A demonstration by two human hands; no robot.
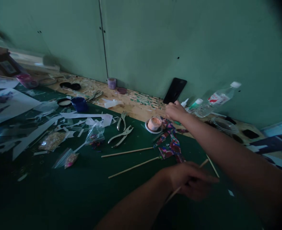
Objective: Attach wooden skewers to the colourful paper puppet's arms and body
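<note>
My left hand (191,180) is closed around a thin wooden stick (174,193) over the green mat (136,204). Farther off, my right hand (175,111) is pinched closed beside the black phone (175,90) and above the row of sticks; anything between its fingers is too small to name. Between the hands lie colourful patterned pieces (172,145), two of them with sticks (133,167) pointing left. An open jar of orange stuff (154,123) sits in a white lid near my right hand.
Pliers (121,135), small plastic bags (52,140), a blue jar (79,104) and paper scraps (37,131) lie to the left. A clear bottle (217,100) leans by the green wall (141,48), near glue tubes. Green-marked sticks (145,99) lie along the back.
</note>
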